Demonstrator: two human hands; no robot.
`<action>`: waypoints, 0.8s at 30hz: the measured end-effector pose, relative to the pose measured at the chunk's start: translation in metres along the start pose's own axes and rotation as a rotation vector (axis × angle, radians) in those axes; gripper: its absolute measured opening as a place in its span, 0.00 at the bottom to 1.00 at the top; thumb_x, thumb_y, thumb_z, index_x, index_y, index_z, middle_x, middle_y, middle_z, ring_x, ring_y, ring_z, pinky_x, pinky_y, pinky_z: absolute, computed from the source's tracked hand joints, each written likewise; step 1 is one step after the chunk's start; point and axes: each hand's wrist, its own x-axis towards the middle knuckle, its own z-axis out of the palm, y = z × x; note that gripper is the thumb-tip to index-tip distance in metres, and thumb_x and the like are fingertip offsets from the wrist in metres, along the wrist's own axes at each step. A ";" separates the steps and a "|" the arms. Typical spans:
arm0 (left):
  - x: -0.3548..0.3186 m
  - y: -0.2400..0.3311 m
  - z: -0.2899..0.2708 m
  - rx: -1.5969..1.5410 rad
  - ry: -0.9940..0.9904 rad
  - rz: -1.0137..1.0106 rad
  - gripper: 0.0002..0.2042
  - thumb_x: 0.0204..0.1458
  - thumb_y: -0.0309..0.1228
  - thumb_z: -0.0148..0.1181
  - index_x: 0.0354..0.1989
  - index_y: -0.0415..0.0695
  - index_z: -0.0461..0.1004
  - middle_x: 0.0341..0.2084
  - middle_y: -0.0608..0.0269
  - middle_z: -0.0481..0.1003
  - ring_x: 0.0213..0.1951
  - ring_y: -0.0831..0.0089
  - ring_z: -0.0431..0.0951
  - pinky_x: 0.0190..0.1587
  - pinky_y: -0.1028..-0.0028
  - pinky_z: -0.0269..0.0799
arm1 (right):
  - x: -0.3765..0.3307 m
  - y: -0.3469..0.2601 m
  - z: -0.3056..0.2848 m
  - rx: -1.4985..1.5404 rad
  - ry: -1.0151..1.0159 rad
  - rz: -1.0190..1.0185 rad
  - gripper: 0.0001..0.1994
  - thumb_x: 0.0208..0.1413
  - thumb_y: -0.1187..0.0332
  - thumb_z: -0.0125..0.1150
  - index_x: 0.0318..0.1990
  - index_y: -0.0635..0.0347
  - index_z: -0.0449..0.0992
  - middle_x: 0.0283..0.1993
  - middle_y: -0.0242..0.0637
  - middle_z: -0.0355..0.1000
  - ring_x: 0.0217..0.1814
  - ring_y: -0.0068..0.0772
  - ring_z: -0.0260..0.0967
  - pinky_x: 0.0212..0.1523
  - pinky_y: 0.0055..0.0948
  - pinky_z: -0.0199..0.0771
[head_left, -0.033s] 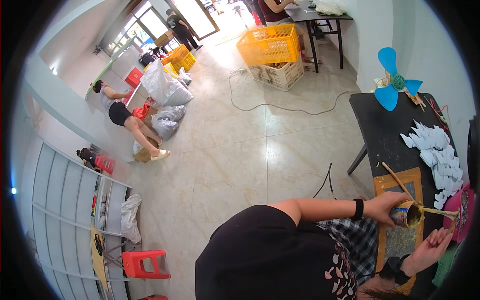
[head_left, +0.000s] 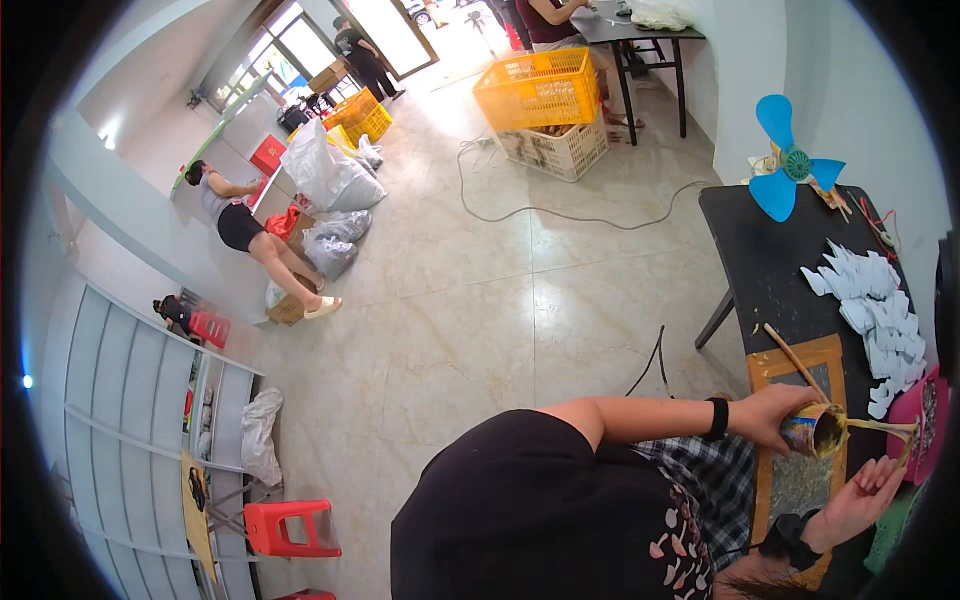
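Note:
My left hand (head_left: 772,412) is closed around a small open can (head_left: 803,432), tipped with its mouth to the right and a yellowish coating inside. From the can's mouth a pale yellow, sticky strand (head_left: 870,426) stretches right to the tip of a thin flat stick (head_left: 908,447). That stick is pinched in the fingers of my right hand (head_left: 862,503), just beside a pink basin (head_left: 930,425) with small grey bits in it. Beneath the can lies a wood-framed board (head_left: 826,362) with a dark, rough middle. A wooden rod (head_left: 795,360) rests across its far end.
On the black table (head_left: 760,265) lie many white cut pieces (head_left: 868,300), with a blue fan (head_left: 795,165) at its far end. A green container (head_left: 893,530) stands near my right wrist. Yellow crates (head_left: 540,90), a floor cable (head_left: 600,226), red stools (head_left: 290,528) and other people are farther off.

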 end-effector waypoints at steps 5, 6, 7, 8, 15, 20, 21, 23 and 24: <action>0.004 -0.005 0.002 -0.024 -0.071 -0.100 0.42 0.23 0.31 0.76 0.54 0.41 0.62 0.49 0.49 0.69 0.53 0.51 0.68 0.55 0.61 0.64 | -0.001 0.003 -0.012 0.055 -0.087 0.037 0.09 0.65 0.69 0.48 0.33 0.63 0.61 0.27 0.28 0.46 0.24 0.19 0.42 0.26 0.20 0.45; 0.004 -0.007 0.002 -0.024 -0.073 -0.100 0.42 0.23 0.31 0.76 0.54 0.41 0.62 0.49 0.49 0.69 0.53 0.51 0.68 0.55 0.61 0.64 | -0.002 0.003 -0.011 0.042 -0.087 0.054 0.08 0.65 0.69 0.48 0.35 0.65 0.62 0.27 0.28 0.47 0.25 0.19 0.43 0.26 0.20 0.46; 0.004 -0.009 0.000 -0.032 -0.097 -0.107 0.44 0.23 0.31 0.76 0.56 0.40 0.60 0.50 0.49 0.67 0.55 0.52 0.67 0.57 0.62 0.63 | -0.002 0.005 -0.012 0.044 -0.088 0.056 0.08 0.65 0.69 0.48 0.35 0.65 0.62 0.27 0.28 0.47 0.25 0.19 0.43 0.26 0.20 0.46; 0.003 -0.012 -0.001 -0.040 -0.120 -0.114 0.46 0.24 0.32 0.76 0.57 0.40 0.58 0.52 0.49 0.66 0.56 0.53 0.65 0.59 0.62 0.61 | -0.002 0.006 -0.014 0.012 -0.077 0.044 0.08 0.65 0.70 0.48 0.38 0.67 0.64 0.28 0.29 0.48 0.25 0.19 0.43 0.27 0.20 0.46; -0.007 -0.022 0.010 0.007 -0.121 -0.071 0.56 0.20 0.39 0.81 0.62 0.38 0.50 0.56 0.45 0.60 0.60 0.50 0.61 0.62 0.62 0.57 | -0.008 0.008 -0.010 -0.124 -0.073 0.013 0.17 0.63 0.72 0.49 0.56 0.74 0.62 0.30 0.30 0.52 0.26 0.17 0.45 0.28 0.18 0.49; 0.001 -0.010 0.009 -0.027 -0.105 0.034 0.56 0.26 0.47 0.79 0.63 0.38 0.51 0.58 0.45 0.58 0.62 0.50 0.58 0.64 0.62 0.55 | -0.003 -0.010 -0.033 -0.163 -0.116 -0.015 0.22 0.60 0.73 0.52 0.62 0.70 0.60 0.29 0.27 0.53 0.24 0.13 0.44 0.25 0.15 0.48; -0.002 -0.004 -0.006 -0.039 -0.145 -0.017 0.55 0.27 0.48 0.79 0.64 0.38 0.52 0.59 0.45 0.58 0.62 0.51 0.58 0.64 0.62 0.54 | -0.004 -0.002 -0.019 -0.200 0.009 0.009 0.23 0.60 0.73 0.52 0.63 0.66 0.60 0.29 0.27 0.55 0.23 0.12 0.44 0.23 0.15 0.48; -0.006 0.004 -0.029 0.111 -0.071 -0.030 0.51 0.32 0.46 0.77 0.64 0.39 0.53 0.59 0.48 0.60 0.62 0.57 0.60 0.63 0.63 0.56 | -0.006 0.006 0.007 -0.202 -0.071 -0.004 0.20 0.59 0.73 0.54 0.59 0.66 0.64 0.31 0.28 0.61 0.24 0.11 0.47 0.22 0.13 0.49; 0.000 0.017 -0.043 0.090 -0.114 -0.109 0.50 0.33 0.45 0.77 0.64 0.38 0.54 0.59 0.48 0.61 0.62 0.58 0.61 0.63 0.63 0.57 | -0.009 0.009 0.021 -0.328 -0.065 -0.052 0.19 0.59 0.73 0.55 0.57 0.66 0.66 0.33 0.28 0.64 0.26 0.11 0.51 0.22 0.12 0.50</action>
